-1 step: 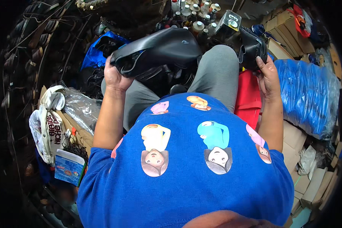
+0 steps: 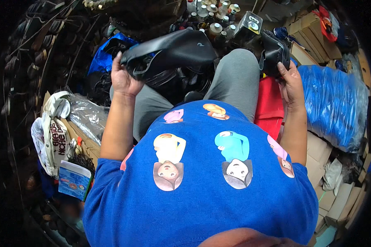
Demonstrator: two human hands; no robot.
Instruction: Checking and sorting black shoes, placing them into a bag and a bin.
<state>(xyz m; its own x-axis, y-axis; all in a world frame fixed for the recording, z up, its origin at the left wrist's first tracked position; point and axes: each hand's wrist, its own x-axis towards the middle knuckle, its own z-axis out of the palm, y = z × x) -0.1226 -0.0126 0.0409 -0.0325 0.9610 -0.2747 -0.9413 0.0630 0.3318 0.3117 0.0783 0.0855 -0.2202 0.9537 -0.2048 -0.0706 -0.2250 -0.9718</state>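
Note:
A long black leather shoe upper (image 2: 181, 47) is stretched above my lap, its toe end near the right knee. My left hand (image 2: 127, 82) is at its open, folded left end. The left thumb points up beside the edge, and the other fingers are hidden behind the leather. On the right, my right hand (image 2: 292, 82) grips a second black leather shoe upper (image 2: 273, 53) upright, thumb on the near face. Its fingers are mostly behind it. Between my legs lies a dark heap of black leather pieces (image 2: 183, 82), partly covered by the first upper.
Several capped bottles (image 2: 215, 29) and a clear square container (image 2: 249, 25) stand ahead. At right are a blue plastic-wrapped bundle (image 2: 332, 103), a red piece (image 2: 269, 105) and cardboard boxes (image 2: 311, 35). At left, a white cloth bag (image 2: 53, 136) hangs beside a blue packet (image 2: 75, 180).
My left hand has shifted slightly left, its thumb now raised off the leather. The first upper has moved a little and tilted. My right hand has hardly moved.

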